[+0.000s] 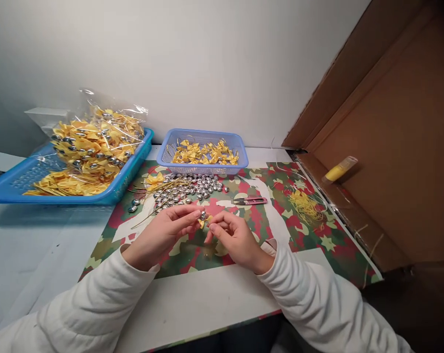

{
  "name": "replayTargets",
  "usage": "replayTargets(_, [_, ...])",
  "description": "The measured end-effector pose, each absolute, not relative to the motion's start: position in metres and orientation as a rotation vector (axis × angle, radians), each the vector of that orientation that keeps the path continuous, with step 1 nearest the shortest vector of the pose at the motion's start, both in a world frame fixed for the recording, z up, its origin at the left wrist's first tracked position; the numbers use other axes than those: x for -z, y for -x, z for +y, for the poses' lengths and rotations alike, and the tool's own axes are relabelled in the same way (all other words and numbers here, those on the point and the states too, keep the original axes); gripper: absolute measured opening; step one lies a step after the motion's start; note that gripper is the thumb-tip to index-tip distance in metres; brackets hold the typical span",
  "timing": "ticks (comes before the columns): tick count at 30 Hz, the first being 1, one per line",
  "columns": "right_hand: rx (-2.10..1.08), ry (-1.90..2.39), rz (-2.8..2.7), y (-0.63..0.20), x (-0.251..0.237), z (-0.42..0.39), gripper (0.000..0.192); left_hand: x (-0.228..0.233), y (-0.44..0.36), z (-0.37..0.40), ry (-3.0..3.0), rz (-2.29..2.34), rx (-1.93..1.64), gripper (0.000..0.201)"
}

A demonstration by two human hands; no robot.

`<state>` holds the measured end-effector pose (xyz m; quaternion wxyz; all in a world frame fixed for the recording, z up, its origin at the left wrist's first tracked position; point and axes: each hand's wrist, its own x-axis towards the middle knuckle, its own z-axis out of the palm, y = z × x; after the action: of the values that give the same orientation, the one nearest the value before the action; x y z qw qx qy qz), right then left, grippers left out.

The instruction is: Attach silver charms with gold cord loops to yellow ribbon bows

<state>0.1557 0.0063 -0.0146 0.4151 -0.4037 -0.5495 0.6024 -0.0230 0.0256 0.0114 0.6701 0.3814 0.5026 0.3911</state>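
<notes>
Over the near middle of the camouflage-patterned mat, my left hand (166,231) pinches a small silver bell (203,215) between thumb and fingertips. A yellow ribbon bow (201,223) sits right against the bell. My right hand (233,237) meets it from the other side, thumb and forefinger pressed together at the bow's edge. Just beyond my hands lies a spread of loose silver bells (207,185). Gold twist ties (170,189) and a few yellow bows (154,180) lie to their left. Pink-handled thread snips (250,201) rest beyond my right hand.
A blue-violet basket (203,169) of yellow bows stands at the back. At left, a larger blue basket (113,195) holds yellow pieces and a clear bag (96,139) of bows with bells. Yellow thread scraps (305,205) lie right, near a cardboard wall (391,147) bearing a yellow tube (340,170).
</notes>
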Motion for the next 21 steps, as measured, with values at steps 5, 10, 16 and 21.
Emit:
replayTargets(5, [-1.475,1.003,-1.367,-0.157,0.016,0.005,0.022,-0.004,0.019,0.022,-0.790,1.076,-0.838,0.036])
replayTargets(10, [-1.424,0.996,-1.380,-0.157,0.016,0.005,0.022,-0.001,0.020,0.021,-0.825,1.089,-0.849,0.035])
replayTargets(16, [-1.405,1.034,-1.403,-0.158,0.015,0.005,0.022,0.001,0.019,0.021,-0.935,1.118,-0.868,0.036])
replayTargets(21, [-1.425,1.037,-1.371,-0.159,0.013,0.005,0.022,0.000,0.018,0.017,-1.215,1.194,-0.887,0.029])
